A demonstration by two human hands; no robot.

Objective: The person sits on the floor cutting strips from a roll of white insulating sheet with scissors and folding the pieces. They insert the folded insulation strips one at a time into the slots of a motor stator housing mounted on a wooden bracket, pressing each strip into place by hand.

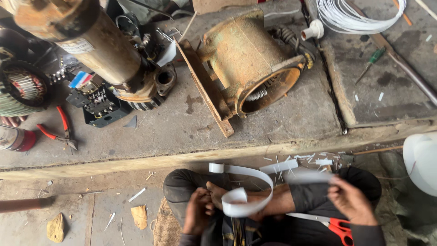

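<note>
— Strip (248,189) of white paper, is it? Which way does it run?

— Mostly left to right across the lower middle of the frame, looping back on itself. Left hand (199,214) pinches the curled end, right hand (350,200) grips the blurred far end; hands well apart.

— Any labels about?

— A pale label on the rusty cylinder (98,45), upper left; red-handled scissors (337,224) lie lower right.

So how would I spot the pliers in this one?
Start at the long rusty cylinder at upper left, then drop to the concrete floor near the left edge. The pliers lie there beside a red can, the only tool with red handles spread open.
</note>
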